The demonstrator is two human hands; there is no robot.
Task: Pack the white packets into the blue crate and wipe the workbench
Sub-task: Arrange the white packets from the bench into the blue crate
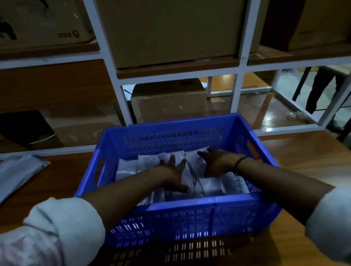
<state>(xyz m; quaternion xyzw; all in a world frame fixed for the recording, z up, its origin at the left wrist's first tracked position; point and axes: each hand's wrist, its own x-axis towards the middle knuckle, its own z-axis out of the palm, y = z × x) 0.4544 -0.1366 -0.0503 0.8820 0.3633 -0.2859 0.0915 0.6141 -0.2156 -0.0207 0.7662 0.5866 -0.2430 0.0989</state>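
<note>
- Sleeves (63, 232), rolled, nearest; both forearms reach over the crate's (196, 220) near wall.
- Left hand (174, 174) lies flat, fingers (172, 159) spread and released, on the packets (129, 166).
- Right hand (217, 161), fingers loose and gripping nothing, presses packets just beside the left fingertips.
- Grey bag (13, 175) lies on the bench (307, 159), far left of the fingers.
- Shelves (108, 54) with boxes (172, 26) stand beyond.

A white metal rack (242, 67) is seen behind the bench, with wooden shelves loaded with cardboard boxes (174, 26). 1 smaller box (168, 101) is set lower down. A grey bag (13, 175) is laid at the far left.
</note>
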